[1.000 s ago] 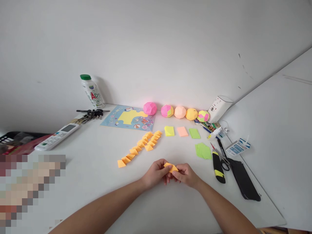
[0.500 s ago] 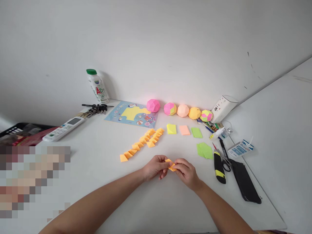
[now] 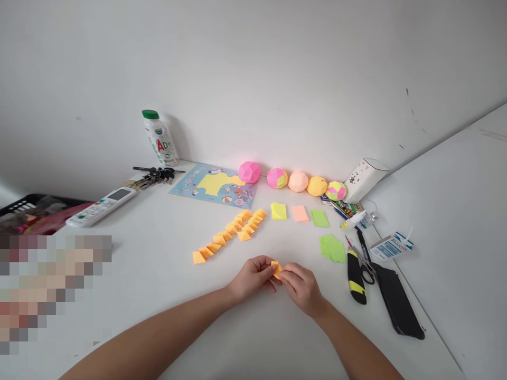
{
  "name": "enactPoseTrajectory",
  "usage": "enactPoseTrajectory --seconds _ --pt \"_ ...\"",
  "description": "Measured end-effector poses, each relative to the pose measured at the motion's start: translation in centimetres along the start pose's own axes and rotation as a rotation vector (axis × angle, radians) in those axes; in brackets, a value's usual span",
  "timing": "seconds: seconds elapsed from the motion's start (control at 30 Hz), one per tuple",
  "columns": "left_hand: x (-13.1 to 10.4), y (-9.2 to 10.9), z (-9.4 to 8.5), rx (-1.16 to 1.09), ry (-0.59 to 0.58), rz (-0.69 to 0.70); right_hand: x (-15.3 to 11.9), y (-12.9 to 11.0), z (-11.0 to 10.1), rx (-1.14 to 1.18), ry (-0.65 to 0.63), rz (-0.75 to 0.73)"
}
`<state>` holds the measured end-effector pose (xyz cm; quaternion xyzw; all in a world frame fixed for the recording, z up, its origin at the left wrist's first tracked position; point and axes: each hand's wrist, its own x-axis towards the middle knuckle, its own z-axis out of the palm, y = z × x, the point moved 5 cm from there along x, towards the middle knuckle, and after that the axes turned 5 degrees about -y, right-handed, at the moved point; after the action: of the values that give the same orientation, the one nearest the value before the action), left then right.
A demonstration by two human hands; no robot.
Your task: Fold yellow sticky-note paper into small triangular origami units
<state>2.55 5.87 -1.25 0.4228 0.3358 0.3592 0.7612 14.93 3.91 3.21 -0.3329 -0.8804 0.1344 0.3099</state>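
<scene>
A small folded piece of orange paper point(image 3: 277, 269) is pinched between my two hands above the near middle of the white table. My left hand point(image 3: 252, 278) grips its left side, thumb on top. On its right side, the fingertips of my right hand point(image 3: 303, 287) press together. Beyond my hands, two slanting rows of folded orange paper pieces point(image 3: 223, 239) lie on the table. Small stacks of yellow paper point(image 3: 279, 211), peach paper point(image 3: 300, 213) and green paper point(image 3: 319, 218) lie farther back. Some loose green sheets point(image 3: 332, 248) rest to their right.
Several faceted paper balls point(image 3: 298, 182) line the wall beside a blue printed sheet point(image 3: 190, 184). At left are a bottle point(image 3: 160, 140), keys point(image 3: 154, 177) and a remote control point(image 3: 103, 207). A utility knife point(image 3: 356, 277), scissors point(image 3: 367, 272) and a black pouch point(image 3: 400, 301) lie at right.
The orange paper in my hands looks smaller and is turned more upright. My right hand has shifted slightly, and my left fingers have moved closer to it.
</scene>
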Motion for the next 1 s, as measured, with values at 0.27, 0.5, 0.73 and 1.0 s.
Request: enactPoseTrajectory --seconds 0.27,0.5,0.73,1.0 --pt "-0.4 0.1 0.4 0.049 0.049 0.016 0.0 0.9 0.2 0.173 0.008 0.19" --pt "-0.6 0.4 0.7 0.087 -0.069 0.062 -0.1 1.9 0.4 0.327 0.048 0.411" --pt "-0.8 0.2 0.7 0.084 -0.132 0.071 -0.3 2.3 0.6 0.403 0.055 0.526" --pt "-0.8 0.3 1.0 0.134 -0.168 0.099 -1.3 3.3 1.7 0.718 -0.008 0.807"
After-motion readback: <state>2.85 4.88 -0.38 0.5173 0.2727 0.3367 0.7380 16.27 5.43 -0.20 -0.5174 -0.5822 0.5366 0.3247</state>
